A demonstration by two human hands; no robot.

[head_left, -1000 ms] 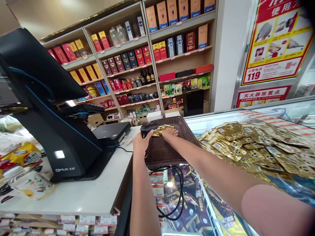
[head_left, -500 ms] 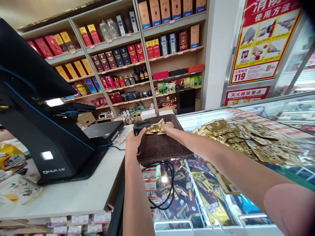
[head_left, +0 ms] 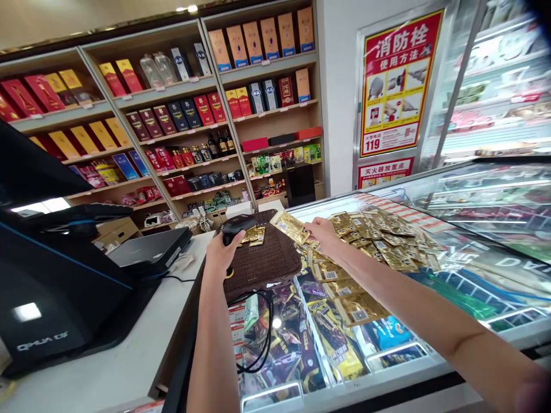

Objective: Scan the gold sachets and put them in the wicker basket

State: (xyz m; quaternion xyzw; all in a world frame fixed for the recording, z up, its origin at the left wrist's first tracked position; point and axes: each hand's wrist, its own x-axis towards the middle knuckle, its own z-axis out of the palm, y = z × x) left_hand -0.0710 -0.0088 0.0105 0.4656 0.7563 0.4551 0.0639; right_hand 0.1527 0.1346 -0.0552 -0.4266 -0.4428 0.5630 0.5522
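In my left hand [head_left: 221,250] is a black handheld barcode scanner [head_left: 236,225], held over the left side of a brown wicker basket [head_left: 271,261]. Several small gold packets [head_left: 257,236] lie in the basket beside the scanner. My right hand [head_left: 322,232] pinches one gold foil packet [head_left: 289,227] by its right end, above the basket's right edge. Spread under and beyond my right forearm is a pile of similar gold packets [head_left: 383,229] on the glass freezer top. A few larger-looking ones [head_left: 359,310] lie nearer to me.
A black checkout terminal [head_left: 55,298] stands on the white counter [head_left: 124,350] at left. The scanner's black cable [head_left: 269,338] loops over the freezer glass, with wrapped ice creams [head_left: 331,338] below. Shelves of boxed bottles [head_left: 185,115] line the back wall.
My right hand has moved right, out of the basket, and now holds a gold packet above its edge. The scanner stays in my left hand. The view has turned right.
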